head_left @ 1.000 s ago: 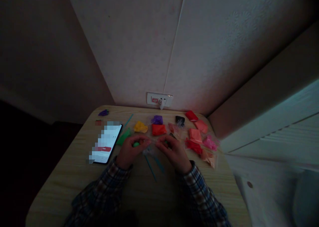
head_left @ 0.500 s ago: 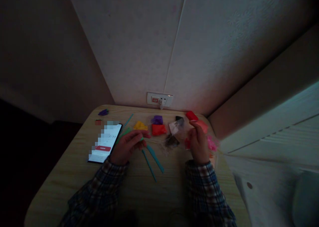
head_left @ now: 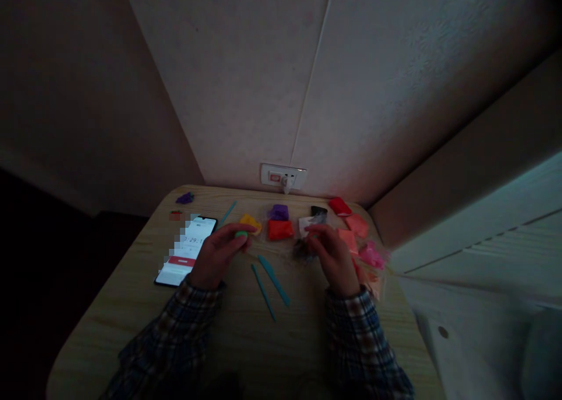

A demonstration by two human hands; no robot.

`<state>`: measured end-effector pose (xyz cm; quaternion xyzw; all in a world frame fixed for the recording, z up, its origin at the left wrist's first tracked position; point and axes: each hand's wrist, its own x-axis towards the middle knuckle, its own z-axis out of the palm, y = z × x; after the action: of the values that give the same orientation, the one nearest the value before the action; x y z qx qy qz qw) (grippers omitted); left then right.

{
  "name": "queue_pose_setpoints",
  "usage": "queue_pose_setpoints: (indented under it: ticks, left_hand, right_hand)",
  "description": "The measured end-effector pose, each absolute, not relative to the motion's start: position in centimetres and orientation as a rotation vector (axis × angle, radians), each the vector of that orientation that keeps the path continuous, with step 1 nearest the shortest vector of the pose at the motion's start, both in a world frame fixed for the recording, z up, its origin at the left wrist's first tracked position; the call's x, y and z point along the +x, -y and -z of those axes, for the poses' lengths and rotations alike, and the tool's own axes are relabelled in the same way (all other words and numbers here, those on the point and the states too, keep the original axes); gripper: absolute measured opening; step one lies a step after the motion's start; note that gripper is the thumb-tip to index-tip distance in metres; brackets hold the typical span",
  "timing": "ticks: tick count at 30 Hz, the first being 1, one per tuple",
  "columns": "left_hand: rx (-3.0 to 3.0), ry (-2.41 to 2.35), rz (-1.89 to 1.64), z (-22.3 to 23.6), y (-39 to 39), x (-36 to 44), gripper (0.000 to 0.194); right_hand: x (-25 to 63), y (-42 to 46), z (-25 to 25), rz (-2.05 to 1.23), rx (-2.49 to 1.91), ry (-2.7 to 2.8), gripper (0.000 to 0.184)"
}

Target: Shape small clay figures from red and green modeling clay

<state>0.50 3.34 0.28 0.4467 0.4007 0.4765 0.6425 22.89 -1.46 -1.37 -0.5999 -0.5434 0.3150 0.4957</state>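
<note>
My left hand (head_left: pixel 218 256) pinches a small green lump of clay (head_left: pixel 241 234) between thumb and fingers, just in front of the yellow clay (head_left: pixel 250 222). On the other side, my right hand (head_left: pixel 333 256) has its thumb and fingers drawn together over a dark clay packet (head_left: pixel 301 249); whatever sits in the fingertips is too dim to make out. Behind those fingertips lies a white clay packet (head_left: pixel 304 225). Between the hands, nearer to me, a teal clay knife (head_left: pixel 274 281) and a thin teal stick (head_left: pixel 263 293) rest on the table.
A lit phone (head_left: pixel 184 256) lies left of my left hand. Orange-red (head_left: pixel 280 230) and purple (head_left: pixel 278 212) clay packets sit at the middle back, with red (head_left: pixel 340 206) and pink (head_left: pixel 372 255) ones at right. A plugged wall socket (head_left: pixel 283 177) is behind the table (head_left: pixel 132 324).
My right hand has moved left and down from the salmon packets to the dark packet. My left hand has shifted slightly left, still with the green clay.
</note>
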Motion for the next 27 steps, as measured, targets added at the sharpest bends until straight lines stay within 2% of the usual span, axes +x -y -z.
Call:
queue_pose_setpoints:
  ticks: [4,9,11,16,24,27]
  left_hand:
    - [0.960,-0.836,-1.084,-0.2,-3.4,0.4,0.026]
    - [0.887,-0.701,-1.041,-0.5,-3.1,0.4,0.025]
    - [0.859,-0.634,-1.026,-0.6,-3.0,0.3,0.025]
    - [0.806,-0.534,-0.981,-0.5,-2.7,0.4,0.042]
    - [0.751,-0.463,-0.999,-0.4,-2.2,0.5,0.035]
    - [0.795,-0.466,-0.999,-0.4,-2.4,0.5,0.044]
  right_hand:
    - [18.7,2.2,1.2,-0.893,-1.315,1.801,0.023]
    - [15.1,2.9,2.0,-0.717,-1.364,2.376,0.019]
    - [15.3,2.8,2.4,-0.698,-1.470,2.358,0.017]
    - [17.8,2.6,2.9,-0.717,-1.623,2.191,0.019]
    - [19.8,2.9,2.8,-0.668,-1.788,2.198,0.025]
    - [20.3,3.1,2.6,-0.705,-1.803,2.248,0.025]
